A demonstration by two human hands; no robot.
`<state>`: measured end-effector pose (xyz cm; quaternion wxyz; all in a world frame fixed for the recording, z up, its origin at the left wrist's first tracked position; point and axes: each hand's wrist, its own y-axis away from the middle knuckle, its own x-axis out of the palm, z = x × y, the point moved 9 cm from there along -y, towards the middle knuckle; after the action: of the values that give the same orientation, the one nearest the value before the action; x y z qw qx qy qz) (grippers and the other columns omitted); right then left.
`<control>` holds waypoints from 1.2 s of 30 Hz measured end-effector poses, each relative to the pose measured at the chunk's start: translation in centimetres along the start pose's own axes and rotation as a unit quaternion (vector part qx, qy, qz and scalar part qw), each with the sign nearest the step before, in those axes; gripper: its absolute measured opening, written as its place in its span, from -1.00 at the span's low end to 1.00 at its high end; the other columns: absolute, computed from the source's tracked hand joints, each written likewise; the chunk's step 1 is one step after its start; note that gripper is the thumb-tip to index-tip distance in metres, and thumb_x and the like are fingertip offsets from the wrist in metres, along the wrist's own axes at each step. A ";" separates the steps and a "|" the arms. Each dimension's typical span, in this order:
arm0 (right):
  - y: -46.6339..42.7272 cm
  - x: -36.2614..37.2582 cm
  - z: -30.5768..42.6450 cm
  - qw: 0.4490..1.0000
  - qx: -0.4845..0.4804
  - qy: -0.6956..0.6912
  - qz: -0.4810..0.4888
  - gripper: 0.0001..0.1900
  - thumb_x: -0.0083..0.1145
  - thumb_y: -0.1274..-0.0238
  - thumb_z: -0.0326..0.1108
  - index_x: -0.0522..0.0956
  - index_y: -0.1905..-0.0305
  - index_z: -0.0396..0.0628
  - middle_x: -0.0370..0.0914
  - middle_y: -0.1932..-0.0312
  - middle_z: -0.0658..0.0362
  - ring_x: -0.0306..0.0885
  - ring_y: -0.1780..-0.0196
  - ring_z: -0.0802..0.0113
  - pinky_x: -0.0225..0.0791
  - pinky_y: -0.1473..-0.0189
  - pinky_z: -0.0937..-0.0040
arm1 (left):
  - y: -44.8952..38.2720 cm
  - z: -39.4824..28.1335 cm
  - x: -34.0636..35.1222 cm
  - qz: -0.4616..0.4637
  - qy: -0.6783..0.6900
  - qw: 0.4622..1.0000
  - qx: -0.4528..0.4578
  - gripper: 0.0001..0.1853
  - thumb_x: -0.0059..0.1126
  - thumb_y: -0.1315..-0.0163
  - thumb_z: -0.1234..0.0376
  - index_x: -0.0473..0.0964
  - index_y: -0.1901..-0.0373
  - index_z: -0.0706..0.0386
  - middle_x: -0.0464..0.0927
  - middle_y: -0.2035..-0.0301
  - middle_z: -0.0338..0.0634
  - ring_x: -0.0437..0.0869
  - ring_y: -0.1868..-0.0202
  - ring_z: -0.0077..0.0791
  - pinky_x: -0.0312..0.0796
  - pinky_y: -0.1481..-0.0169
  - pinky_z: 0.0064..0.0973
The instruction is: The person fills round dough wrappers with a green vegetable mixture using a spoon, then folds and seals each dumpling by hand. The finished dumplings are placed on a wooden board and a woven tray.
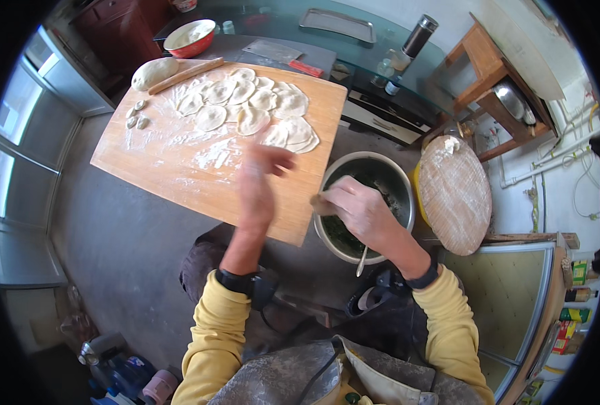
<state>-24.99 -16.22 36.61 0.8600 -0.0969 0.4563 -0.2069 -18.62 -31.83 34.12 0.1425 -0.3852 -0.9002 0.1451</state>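
Note:
My left hand (258, 182) is over the wooden board (178, 167), blurred, with fingers apart and nothing visible in them. Just beyond its fingertips lie thin round dough wrappers (252, 120), several of them overlapping. My right hand (358, 207) is above a metal bowl (406, 172) of dark green filling (338, 233). Pinched in its fingertips is a small dough piece (321, 205), too blurred to show its shape. A spoon (362, 262) leans out over the bowl's near rim.
A rolling pin (186, 76) rests beside a large dough lump (154, 74) at the board's far left. Several small dough pieces (131, 122) lie nearer. On the right, a round floured board (454, 197) carries a white lump (451, 145). A cleaver (272, 51) lies behind the wooden board.

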 end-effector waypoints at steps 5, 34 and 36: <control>-9.1 8.6 -0.8 0.997 -0.073 0.001 -0.005 -0.84 0.08 -0.15 -0.45 0.59 0.16 -0.09 0.47 0.33 0.07 0.59 0.21 0.16 0.50 0.21 0.29 | -0.5 -2.7 -13.2 -0.254 0.056 0.964 0.051 -0.20 -0.46 -0.48 -0.23 0.34 -0.26 0.30 0.60 0.36 -0.12 0.60 0.35 -0.49 0.39 0.21 -0.56; 15.7 -26.6 -36.7 0.865 0.275 0.264 -0.326 -0.86 0.08 -0.11 -0.56 0.61 0.26 -0.16 0.55 0.29 -0.05 0.56 0.20 -0.08 0.45 0.11 0.11 | -1.7 1.9 -6.8 -0.217 -0.098 0.971 0.010 -0.29 -0.37 -0.51 -0.16 0.36 -0.24 0.30 0.43 0.36 -0.24 0.37 0.34 -0.53 0.21 0.20 -0.56; 18.4 -29.3 -40.4 0.860 0.229 0.290 -0.353 -0.87 0.14 -0.11 -0.58 0.62 0.26 -0.15 0.56 0.29 -0.04 0.58 0.21 -0.06 0.47 0.14 0.14 | -2.1 2.8 -6.6 -0.228 -0.144 0.963 0.018 -0.29 -0.35 -0.51 -0.16 0.38 -0.23 0.28 0.42 0.38 -0.25 0.37 0.36 -0.53 0.23 0.21 -0.57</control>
<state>-67.96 14.14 29.05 0.5563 0.0119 0.5598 -0.6140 -16.64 -38.50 31.43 0.0476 -0.1416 -0.9724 0.1791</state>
